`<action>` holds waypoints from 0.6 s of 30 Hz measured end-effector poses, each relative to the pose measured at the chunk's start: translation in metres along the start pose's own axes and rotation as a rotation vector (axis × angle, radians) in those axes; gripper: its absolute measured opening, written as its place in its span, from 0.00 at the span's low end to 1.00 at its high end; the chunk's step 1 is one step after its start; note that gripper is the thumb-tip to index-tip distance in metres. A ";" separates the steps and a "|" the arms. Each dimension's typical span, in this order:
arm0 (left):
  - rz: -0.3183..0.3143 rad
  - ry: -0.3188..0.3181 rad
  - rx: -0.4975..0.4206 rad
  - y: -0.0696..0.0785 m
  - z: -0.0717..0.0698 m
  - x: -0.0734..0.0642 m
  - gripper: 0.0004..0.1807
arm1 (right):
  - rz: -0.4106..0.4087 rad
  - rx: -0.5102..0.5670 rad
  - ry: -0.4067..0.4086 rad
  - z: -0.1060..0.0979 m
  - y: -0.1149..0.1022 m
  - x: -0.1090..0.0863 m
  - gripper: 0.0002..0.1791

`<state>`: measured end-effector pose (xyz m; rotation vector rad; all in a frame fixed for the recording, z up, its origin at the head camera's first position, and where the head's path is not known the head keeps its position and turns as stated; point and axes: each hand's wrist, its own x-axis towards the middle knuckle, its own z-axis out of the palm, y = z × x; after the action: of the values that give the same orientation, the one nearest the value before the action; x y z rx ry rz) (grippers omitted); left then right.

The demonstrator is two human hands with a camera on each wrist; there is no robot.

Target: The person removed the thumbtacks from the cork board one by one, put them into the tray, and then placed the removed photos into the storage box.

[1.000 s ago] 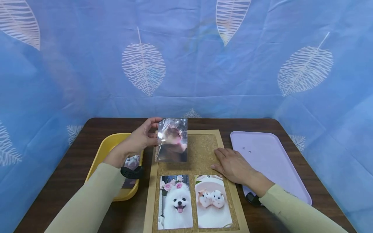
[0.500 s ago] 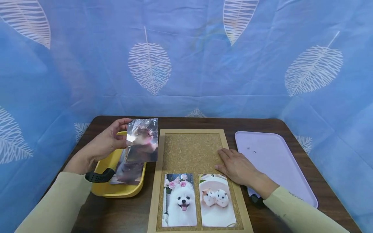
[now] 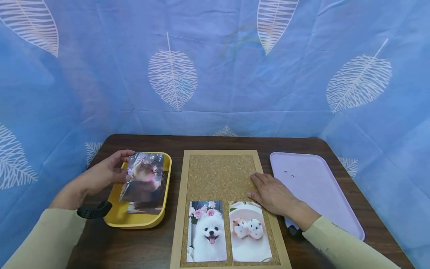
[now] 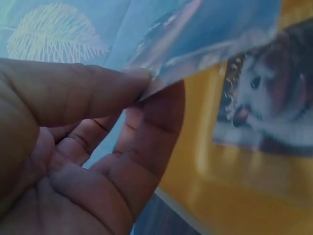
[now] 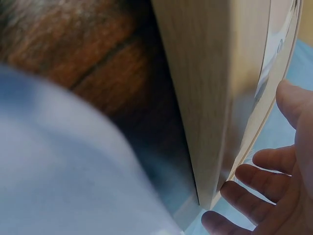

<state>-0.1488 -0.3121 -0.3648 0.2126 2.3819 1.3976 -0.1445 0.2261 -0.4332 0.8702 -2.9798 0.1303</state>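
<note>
My left hand (image 3: 104, 172) pinches a glossy animal photo (image 3: 145, 172) by its left edge, thumb in front and fingers behind. It holds the photo over a yellow tray (image 3: 115, 218), where another photo (image 4: 274, 98) lies, partly covered in the head view. In the left wrist view, thumb and forefinger meet at the held photo's corner. My right hand (image 3: 273, 192) rests on the right edge of a wood-framed corkboard (image 3: 220, 173), its fingers extended. The board's lower half bears a white dog photo (image 3: 207, 235) and a hamster photo (image 3: 250, 235), side by side.
A lilac tray (image 3: 319, 194) stands right of the corkboard, with two small pins (image 3: 289, 173) near its upper left. Everything sits on a dark wooden table (image 3: 100, 243). A blue leaf-patterned cloth (image 3: 221, 82) hangs behind and at both sides.
My left hand has carried the photo leftward from above the corkboard, then down over the yellow tray. The right hand stays on the board's edge. The head view has shifted slightly.
</note>
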 end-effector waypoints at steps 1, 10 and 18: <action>-0.008 -0.009 -0.003 -0.002 0.000 -0.001 0.44 | -0.001 -0.001 0.001 0.000 0.000 0.000 0.36; -0.047 -0.056 -0.021 -0.008 0.004 -0.002 0.46 | -0.009 -0.008 0.017 0.000 -0.001 0.000 0.35; -0.071 -0.061 0.030 -0.011 0.012 -0.001 0.44 | -0.018 -0.013 0.018 0.000 0.000 -0.001 0.36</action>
<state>-0.1431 -0.3082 -0.3795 0.1748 2.3390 1.3055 -0.1438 0.2270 -0.4330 0.8887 -2.9518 0.1170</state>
